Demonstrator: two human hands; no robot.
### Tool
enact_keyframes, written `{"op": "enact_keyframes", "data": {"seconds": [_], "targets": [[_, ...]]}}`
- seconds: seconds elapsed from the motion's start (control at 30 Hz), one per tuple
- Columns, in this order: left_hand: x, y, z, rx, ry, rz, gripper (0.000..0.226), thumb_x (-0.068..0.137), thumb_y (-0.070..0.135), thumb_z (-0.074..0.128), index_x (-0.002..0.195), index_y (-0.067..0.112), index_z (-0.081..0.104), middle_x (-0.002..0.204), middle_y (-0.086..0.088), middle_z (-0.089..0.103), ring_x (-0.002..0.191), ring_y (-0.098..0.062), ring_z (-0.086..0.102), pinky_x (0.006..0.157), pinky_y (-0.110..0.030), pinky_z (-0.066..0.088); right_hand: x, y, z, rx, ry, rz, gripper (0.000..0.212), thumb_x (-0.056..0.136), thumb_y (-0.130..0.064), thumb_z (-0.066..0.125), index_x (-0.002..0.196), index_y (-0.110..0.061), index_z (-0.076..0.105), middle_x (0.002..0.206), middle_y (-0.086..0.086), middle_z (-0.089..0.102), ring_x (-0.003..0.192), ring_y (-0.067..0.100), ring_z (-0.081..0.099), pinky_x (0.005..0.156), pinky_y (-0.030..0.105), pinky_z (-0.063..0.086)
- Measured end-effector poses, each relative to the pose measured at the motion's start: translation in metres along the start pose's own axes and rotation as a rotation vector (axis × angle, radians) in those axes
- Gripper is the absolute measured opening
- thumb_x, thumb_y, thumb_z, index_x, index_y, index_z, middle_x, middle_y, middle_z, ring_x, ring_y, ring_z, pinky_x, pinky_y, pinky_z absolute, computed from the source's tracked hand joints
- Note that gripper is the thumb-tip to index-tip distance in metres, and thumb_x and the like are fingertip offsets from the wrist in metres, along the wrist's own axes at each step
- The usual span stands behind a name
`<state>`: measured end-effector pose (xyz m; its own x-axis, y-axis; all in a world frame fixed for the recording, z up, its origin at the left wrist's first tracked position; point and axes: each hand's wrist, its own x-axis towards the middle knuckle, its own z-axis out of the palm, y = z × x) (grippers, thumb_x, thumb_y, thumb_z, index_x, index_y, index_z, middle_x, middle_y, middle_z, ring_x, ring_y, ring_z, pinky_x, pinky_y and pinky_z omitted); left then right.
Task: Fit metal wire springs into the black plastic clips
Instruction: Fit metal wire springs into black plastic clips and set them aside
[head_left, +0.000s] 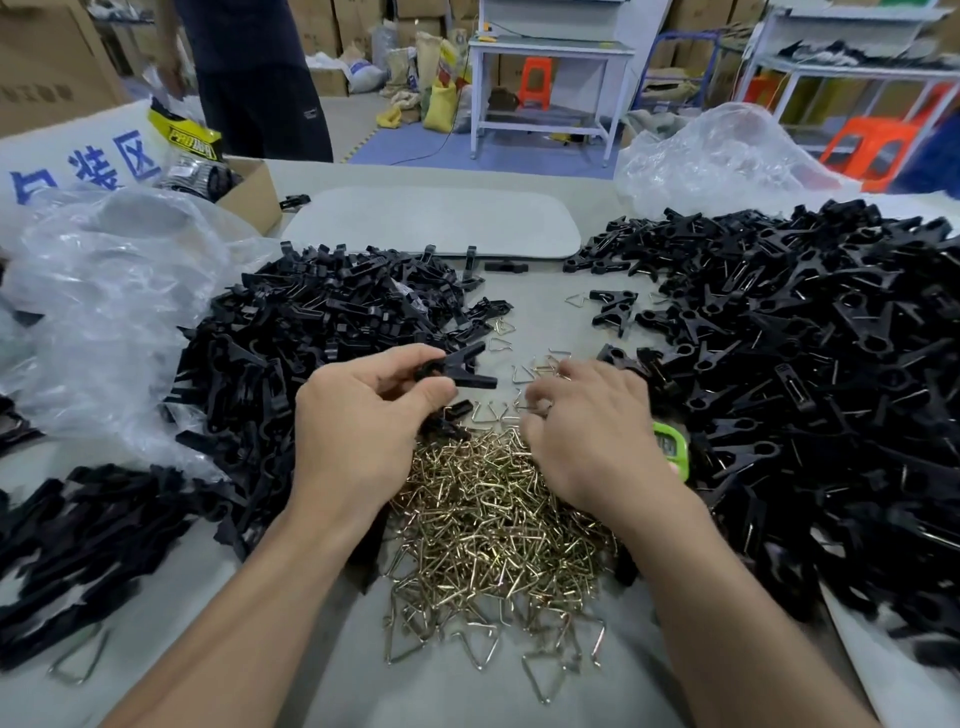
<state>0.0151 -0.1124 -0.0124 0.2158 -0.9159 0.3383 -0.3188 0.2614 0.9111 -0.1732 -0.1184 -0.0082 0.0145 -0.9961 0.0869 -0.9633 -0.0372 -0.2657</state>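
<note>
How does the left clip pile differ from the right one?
Left pile: plain black pieces, almost no wire showing. Right pile: wire glints in many clips. Left pile's pieces lie long and narrow; right pile's clips splay in V shapes. Both are black plastic on the grey table.

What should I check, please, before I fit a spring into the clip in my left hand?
1. The black clip is gripped by the left hand: ok.
2. The clip's splayed ends point toward the right hand: ok.
3. A spring is pinched in the right hand: cannot tell; it curls over loose springs.
4. The clip holds no spring yet: cannot tell.
5. The spring pile lies within reach, between the wrists: ok.
</note>
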Motion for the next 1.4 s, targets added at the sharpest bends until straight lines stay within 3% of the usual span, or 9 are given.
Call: {"op": "enact_keyframes", "data": {"seconds": [0.13, 0.2, 0.27, 0.33, 0.5, 0.73, 0.97, 1.2, 1.4], "targets": [[0.0, -0.001, 0.0, 0.053, -0.008, 0.031, 0.047, 0.077, 0.022, 0.09, 0.083, 0.064, 0.073, 0.079, 0.031, 0.074, 0.075, 0.006, 0.073, 0.069, -0.004, 0.051, 0.001, -0.003, 0.001, 0.132, 0.059, 0.006, 0.015, 0.096, -0.03, 0.062, 0.084, -0.032, 0.072, 0.105, -0.006, 0.071, 0.11, 0.017, 0.055, 0.105, 0.033, 0.018], [0.0, -0.002, 0.0, 0.067, -0.008, 0.038, 0.048, 0.078, 0.022, 0.09, 0.084, 0.066, 0.072, 0.079, 0.032, 0.073, 0.077, 0.006, 0.073, 0.07, -0.004, 0.05, 0.001, 0.002, 0.001, 0.272, 0.06, 0.039, 0.019, 0.095, -0.025, 0.067, 0.076, -0.029, 0.072, 0.092, -0.008, 0.073, 0.091, 0.016, 0.052, 0.103, 0.034, 0.032], [0.001, -0.001, 0.0, 0.07, -0.009, 0.053, 0.049, 0.078, 0.022, 0.09, 0.085, 0.067, 0.072, 0.08, 0.034, 0.073, 0.079, 0.006, 0.072, 0.072, -0.003, 0.05, -0.002, 0.005, -0.004, 0.493, 0.046, 0.105, 0.021, 0.094, -0.023, 0.071, 0.073, -0.027, 0.072, 0.079, -0.009, 0.072, 0.07, 0.008, 0.053, 0.076, 0.026, 0.052], [0.001, -0.001, 0.0, 0.065, -0.008, 0.06, 0.048, 0.078, 0.021, 0.09, 0.085, 0.065, 0.072, 0.081, 0.034, 0.073, 0.081, 0.007, 0.072, 0.073, -0.003, 0.049, -0.004, 0.006, -0.01, 0.665, 0.114, 0.15, 0.018, 0.091, -0.022, 0.073, 0.074, -0.027, 0.074, 0.071, -0.009, 0.071, 0.053, -0.002, 0.055, 0.052, 0.013, 0.045], [-0.002, -0.003, 0.001, 0.033, -0.052, 0.068, 0.048, 0.078, 0.017, 0.09, 0.088, 0.062, 0.075, 0.08, 0.027, 0.076, 0.078, 0.002, 0.074, 0.071, -0.007, 0.053, -0.008, 0.002, -0.022, 1.033, 0.12, 0.218, 0.02, 0.088, -0.007, 0.069, 0.07, -0.015, 0.073, 0.069, 0.008, 0.073, 0.054, 0.013, 0.054, 0.053, 0.031, 0.042], [-0.006, 0.003, 0.003, -0.067, -0.049, 0.083, 0.045, 0.073, 0.013, 0.092, 0.094, 0.05, 0.079, 0.078, 0.018, 0.078, 0.072, -0.001, 0.075, 0.069, -0.009, 0.055, -0.016, -0.005, -0.029, 1.604, 0.022, 0.409, 0.015, 0.092, 0.0, 0.066, 0.08, -0.007, 0.07, 0.068, 0.01, 0.07, 0.054, 0.013, 0.05, 0.052, 0.022, 0.042], [-0.014, 0.008, 0.007, -0.105, -0.03, 0.11, 0.045, 0.072, 0.016, 0.092, 0.101, 0.048, 0.078, 0.081, 0.019, 0.078, 0.074, -0.003, 0.076, 0.069, -0.013, 0.058, -0.022, -0.02, -0.022, 1.746, -0.05, 0.428, 0.036, 0.088, 0.004, 0.069, 0.057, -0.013, 0.073, 0.065, 0.006, 0.068, 0.053, 0.011, 0.057, 0.063, 0.026, 0.047], [-0.014, 0.01, 0.005, -0.121, -0.012, 0.128, 0.043, 0.07, 0.018, 0.092, 0.1, 0.047, 0.079, 0.082, 0.02, 0.079, 0.076, -0.003, 0.077, 0.07, -0.013, 0.058, -0.024, -0.021, -0.021, 1.848, -0.116, 0.382, 0.015, 0.086, 0.006, 0.066, 0.074, -0.003, 0.067, 0.069, 0.009, 0.069, 0.058, 0.016, 0.063, 0.063, 0.028, 0.056], [-0.013, 0.011, 0.004, -0.153, -0.045, 0.12, 0.043, 0.071, 0.01, 0.091, 0.098, 0.042, 0.08, 0.081, 0.017, 0.079, 0.075, -0.003, 0.076, 0.07, -0.011, 0.056, -0.021, -0.009, -0.03, 1.763, -0.24, 0.318, 0.03, 0.086, 0.01, 0.064, 0.061, -0.007, 0.068, 0.076, 0.015, 0.073, 0.062, 0.021, 0.068, 0.062, 0.028, 0.059]]}}
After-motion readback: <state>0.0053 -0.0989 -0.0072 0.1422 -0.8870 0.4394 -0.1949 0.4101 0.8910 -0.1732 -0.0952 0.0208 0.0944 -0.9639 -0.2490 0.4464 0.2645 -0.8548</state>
